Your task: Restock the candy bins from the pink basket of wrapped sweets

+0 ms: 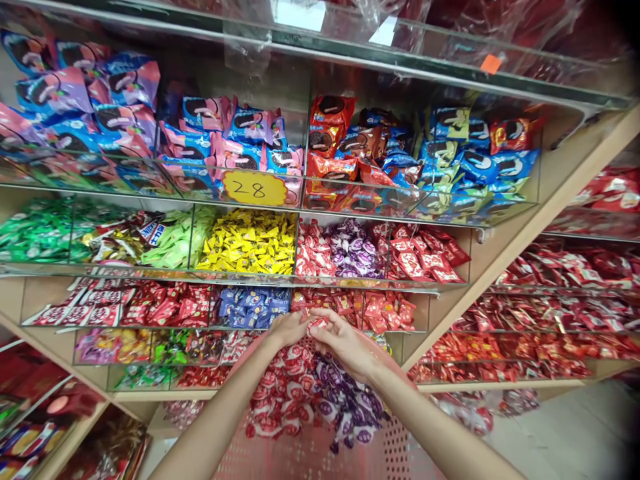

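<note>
A pink perforated basket (pixel 400 447) is below my hands. Inside it, red-and-white wrapped candies (pixel 280 393) lie on the left and purple-and-white wrapped candies (pixel 350 407) on the right. My right hand (pixel 345 343) is closed, with a red-and-white wrapped candy (pixel 317 325) between thumb and fingers above the basket's far part. Close beside that candy, my left hand (pixel 289 328) has its fingers curled inward; what they hold, if anything, I cannot make out.
Glass-fronted shelves (pixel 245 275) hold compartments of wrapped sweets, with yellow candies (pixel 247 243) in the middle. Blue and pink cookie packs (pixel 125 87) fill the upper shelf, above a yellow "28" sign (pixel 255 189). More red packets (pixel 560 267) are on the right-hand shelves.
</note>
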Motion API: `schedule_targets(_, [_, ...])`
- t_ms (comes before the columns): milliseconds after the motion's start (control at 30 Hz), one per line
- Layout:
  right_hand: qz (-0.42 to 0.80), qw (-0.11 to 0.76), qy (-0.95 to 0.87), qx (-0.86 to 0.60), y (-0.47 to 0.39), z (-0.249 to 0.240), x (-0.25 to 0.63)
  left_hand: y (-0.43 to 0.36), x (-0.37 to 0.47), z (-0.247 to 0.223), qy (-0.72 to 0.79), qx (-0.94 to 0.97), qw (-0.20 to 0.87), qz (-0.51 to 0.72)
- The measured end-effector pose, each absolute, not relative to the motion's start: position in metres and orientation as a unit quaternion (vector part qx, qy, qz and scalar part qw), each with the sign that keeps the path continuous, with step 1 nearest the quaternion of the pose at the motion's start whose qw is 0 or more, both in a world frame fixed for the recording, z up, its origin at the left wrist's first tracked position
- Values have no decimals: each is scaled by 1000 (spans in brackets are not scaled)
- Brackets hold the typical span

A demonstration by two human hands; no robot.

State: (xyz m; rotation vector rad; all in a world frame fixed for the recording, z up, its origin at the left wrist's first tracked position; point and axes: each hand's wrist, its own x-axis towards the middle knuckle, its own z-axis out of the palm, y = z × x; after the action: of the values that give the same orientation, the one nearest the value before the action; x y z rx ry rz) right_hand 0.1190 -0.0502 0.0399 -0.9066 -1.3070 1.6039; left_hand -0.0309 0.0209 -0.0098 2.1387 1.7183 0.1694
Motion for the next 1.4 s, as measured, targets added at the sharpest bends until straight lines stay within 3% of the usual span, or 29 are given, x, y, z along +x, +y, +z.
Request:
schedule_targets(300, [775,315,-418,-354,-65,9,132,18,-29,-7,627,754,184,68])
schedule_targets(533, [738,348,-449,-363,-71,-6,124,17,-29,-6,623,758,184,60])
schedule_targets(833, [517,367,-656,-410,-71,-13,119,17,-29,-6,623,757,186,62])
schedule_targets(1133, [282,231,-862,-353,-88,-32,109,18,-28,-8,626,754,189,64])
schedule_targets(1400, [131,161,-912,-353,-96,-50,80,18,-29,-9,627,753,191,62])
